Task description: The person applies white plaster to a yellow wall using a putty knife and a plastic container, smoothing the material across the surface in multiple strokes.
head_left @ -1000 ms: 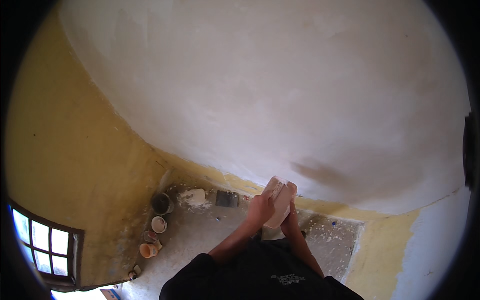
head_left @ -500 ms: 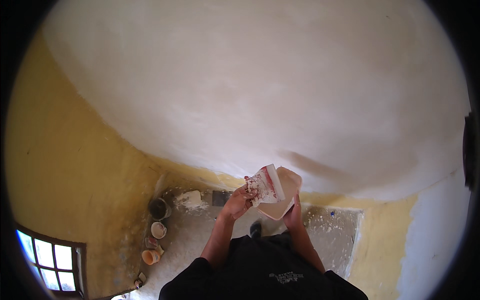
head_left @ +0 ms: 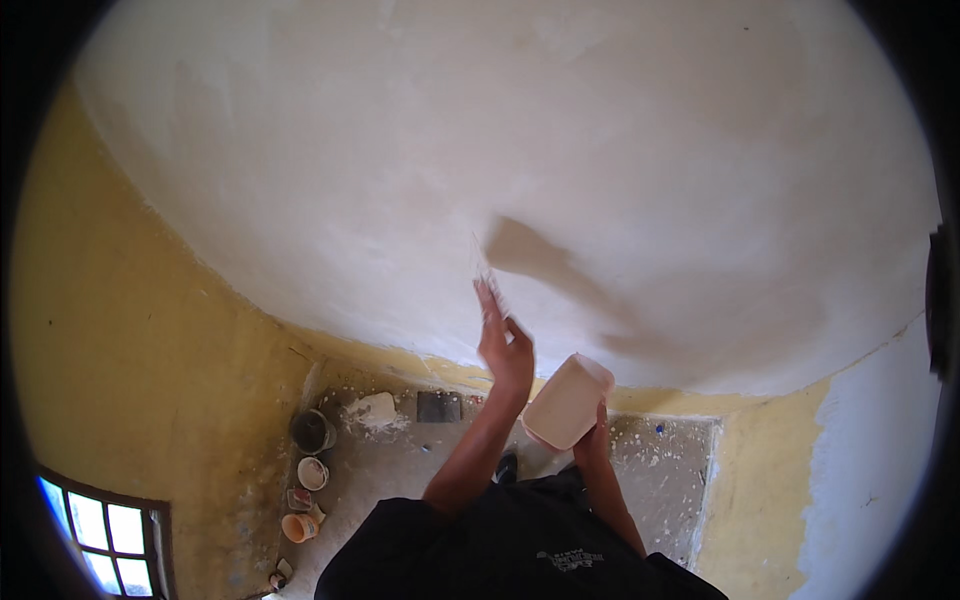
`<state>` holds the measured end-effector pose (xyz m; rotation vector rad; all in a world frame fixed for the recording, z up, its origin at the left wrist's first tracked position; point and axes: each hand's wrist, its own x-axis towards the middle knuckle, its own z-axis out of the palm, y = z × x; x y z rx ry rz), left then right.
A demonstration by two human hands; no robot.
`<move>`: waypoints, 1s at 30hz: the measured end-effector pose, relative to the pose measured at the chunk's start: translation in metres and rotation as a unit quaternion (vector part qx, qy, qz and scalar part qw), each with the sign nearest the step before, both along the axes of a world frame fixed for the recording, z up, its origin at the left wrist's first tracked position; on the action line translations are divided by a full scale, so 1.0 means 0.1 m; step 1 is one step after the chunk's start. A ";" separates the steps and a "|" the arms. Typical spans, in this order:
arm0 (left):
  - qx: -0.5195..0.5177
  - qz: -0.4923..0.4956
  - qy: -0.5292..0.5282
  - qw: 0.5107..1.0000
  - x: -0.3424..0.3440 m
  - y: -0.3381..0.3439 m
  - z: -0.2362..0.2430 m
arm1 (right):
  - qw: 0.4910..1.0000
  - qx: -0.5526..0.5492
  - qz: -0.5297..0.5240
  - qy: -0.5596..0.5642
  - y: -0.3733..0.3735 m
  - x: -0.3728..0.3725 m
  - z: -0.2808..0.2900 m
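Note:
My left hand [head_left: 507,348] is raised in front of the whitish coated wall [head_left: 330,200], its fingers closed round a putty knife [head_left: 487,268]. The knife shows nearly edge-on and is blurred, its blade pointing up at the wall. I cannot tell whether the blade touches the surface. Lower and to the right, my right hand [head_left: 594,436] grips a pale pinkish rectangular tub [head_left: 566,402] by its right side, most of its fingers hidden behind it. The tub is tilted, showing a smooth pale face. A shadow of the hand and knife falls on the wall.
Along the left yellow wall [head_left: 130,330] stand a dark bucket [head_left: 313,431], a white bucket [head_left: 312,473] and an orange bucket [head_left: 298,527]. A white-splashed patch [head_left: 374,409] and a dark flat slab [head_left: 438,406] lie on the floor. A window [head_left: 100,535] is at lower left.
My left hand has moved up and away from the tub with the putty knife, which has turned edge-on. The tub has shifted slightly left and down in my right hand.

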<state>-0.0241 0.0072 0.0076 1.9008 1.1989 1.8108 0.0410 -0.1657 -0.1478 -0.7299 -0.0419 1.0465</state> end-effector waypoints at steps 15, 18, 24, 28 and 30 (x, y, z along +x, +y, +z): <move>-0.259 -0.032 0.014 0.965 0.13 -0.41 -0.64 | 1.000 0.016 -0.022 -0.009 -0.42 0.53 -0.07; -0.199 0.116 -0.073 0.970 -0.02 0.04 -0.26 | 0.999 0.019 -0.001 -0.029 -0.52 0.73 0.11; -0.139 0.167 -0.181 0.959 -0.17 0.74 -0.47 | 0.999 0.019 0.040 -0.010 -0.69 1.01 0.21; -0.166 0.139 -0.178 0.960 0.14 0.68 -0.15 | 0.999 0.018 0.033 -0.017 -0.78 1.17 0.32; -0.123 0.122 -0.195 0.965 0.46 0.47 0.20 | 0.999 0.016 0.027 -0.039 -0.82 1.28 0.27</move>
